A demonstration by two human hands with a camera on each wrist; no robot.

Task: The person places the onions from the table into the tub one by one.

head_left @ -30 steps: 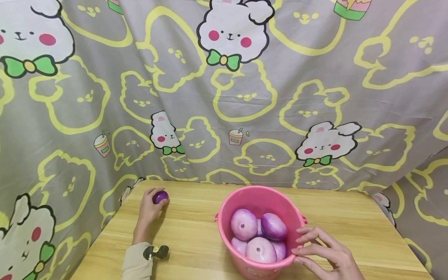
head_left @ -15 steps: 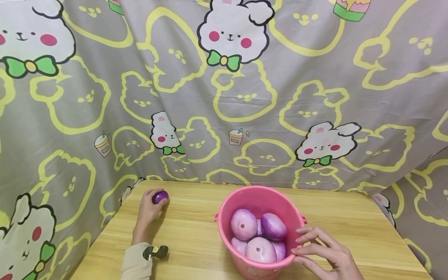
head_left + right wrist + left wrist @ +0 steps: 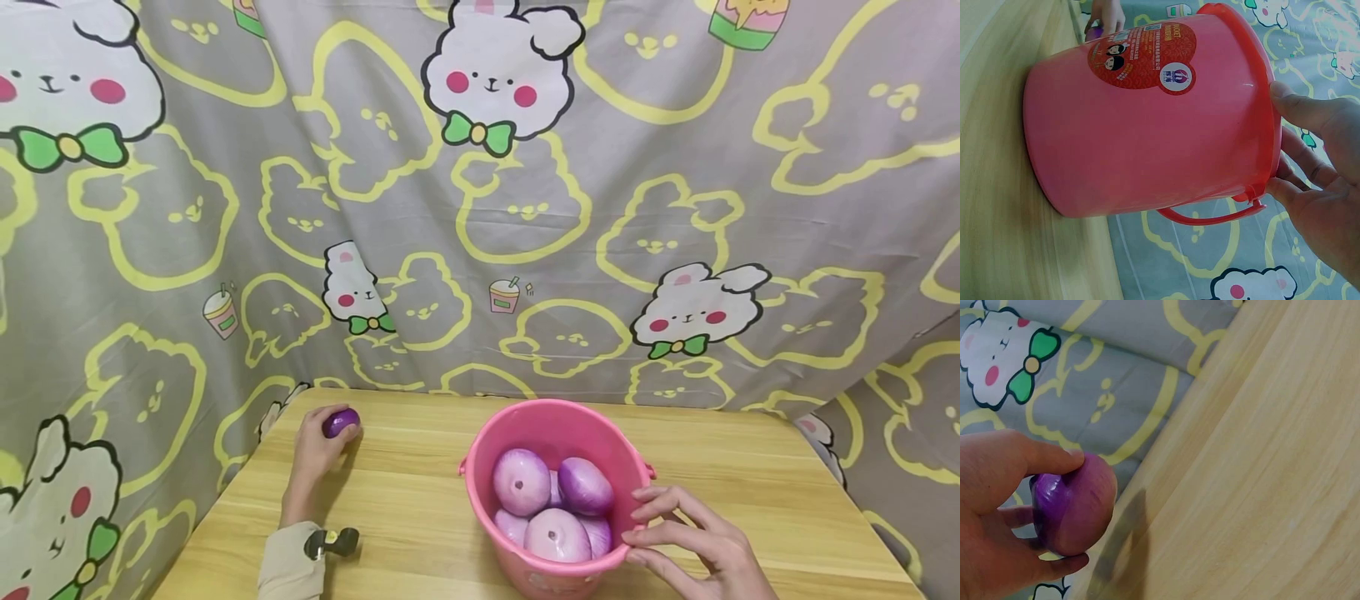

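Near the far left corner of the table, my left hand (image 3: 321,442) grips a purple onion (image 3: 341,422). In the left wrist view the thumb and fingers curl round the onion (image 3: 1082,506), its paler side facing the table. A pink bucket (image 3: 480,500) stands upright at the front, right of centre, with several purple onions (image 3: 557,535) inside. My right hand (image 3: 708,542) holds the bucket's right rim between thumb and fingertips. The right wrist view shows the bucket wall (image 3: 1147,144) with a red label, and the hand (image 3: 1329,150) at its rim.
A wooden table (image 3: 420,492) carries everything. Behind and at both sides hangs a grey curtain (image 3: 480,208) with rabbit prints. The bucket's handle (image 3: 1216,219) hangs down along its side. A dark band (image 3: 330,543) sits on the left sleeve.
The left hand with the onion has shifted very slightly to the left. The head view has tilted slightly. The bucket, its onions and the right hand stay as they were.
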